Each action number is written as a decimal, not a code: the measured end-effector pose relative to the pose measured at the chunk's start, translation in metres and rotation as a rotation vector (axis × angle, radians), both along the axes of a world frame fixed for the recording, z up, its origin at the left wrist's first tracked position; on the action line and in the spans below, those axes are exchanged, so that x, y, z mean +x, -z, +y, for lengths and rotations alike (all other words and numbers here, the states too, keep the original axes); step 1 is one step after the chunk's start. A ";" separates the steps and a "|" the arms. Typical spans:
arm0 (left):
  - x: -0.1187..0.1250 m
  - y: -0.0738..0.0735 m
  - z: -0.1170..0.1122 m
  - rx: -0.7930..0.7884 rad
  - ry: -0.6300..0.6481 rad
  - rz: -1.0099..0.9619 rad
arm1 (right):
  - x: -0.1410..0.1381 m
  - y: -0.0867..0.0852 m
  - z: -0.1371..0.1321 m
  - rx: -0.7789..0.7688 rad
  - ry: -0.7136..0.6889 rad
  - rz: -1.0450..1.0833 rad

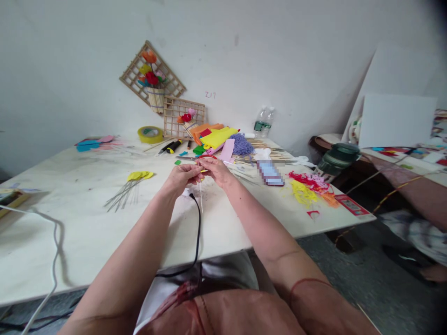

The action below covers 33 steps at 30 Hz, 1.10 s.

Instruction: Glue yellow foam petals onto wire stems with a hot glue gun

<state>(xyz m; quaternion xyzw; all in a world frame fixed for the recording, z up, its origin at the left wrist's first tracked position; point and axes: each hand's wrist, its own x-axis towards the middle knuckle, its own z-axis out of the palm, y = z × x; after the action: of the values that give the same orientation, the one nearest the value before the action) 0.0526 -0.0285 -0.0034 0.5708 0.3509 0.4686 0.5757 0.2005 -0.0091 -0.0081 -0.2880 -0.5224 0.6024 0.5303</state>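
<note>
Both my hands meet above the middle of the white table. My left hand is closed in a pinch on a small yellow piece at the top of a thin wire stem that hangs down from the fingers. My right hand is closed too, fingers pressed on the same yellow piece from the right. A black cable runs from under my hands to the table's near edge.
A bundle of wire stems with yellow petals lies to the left. Behind my hands are coloured foam sheets, purple yarn, a phone, a tape roll, red and yellow scraps and a water bottle.
</note>
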 end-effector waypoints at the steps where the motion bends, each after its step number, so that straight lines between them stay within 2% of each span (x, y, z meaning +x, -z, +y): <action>1: 0.000 0.001 0.000 -0.006 0.006 -0.002 | 0.000 0.000 0.000 -0.007 -0.003 0.016; 9: 0.000 -0.002 -0.003 -0.022 0.036 0.007 | 0.002 0.000 0.003 -0.023 -0.038 0.069; 22: -0.002 -0.002 -0.002 -0.044 0.077 0.034 | 0.003 -0.002 0.000 0.017 -0.005 0.064; 29: 0.002 -0.002 -0.004 -0.065 0.018 -0.014 | 0.001 -0.001 0.000 0.066 0.020 0.041; 33: 0.004 -0.001 -0.005 -0.068 -0.012 -0.034 | -0.003 -0.001 0.001 0.104 0.082 0.023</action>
<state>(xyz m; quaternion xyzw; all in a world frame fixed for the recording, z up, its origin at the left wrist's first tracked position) 0.0563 -0.0331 -0.0023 0.5407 0.3603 0.4693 0.5980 0.1975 -0.0078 -0.0066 -0.2745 -0.5347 0.5553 0.5747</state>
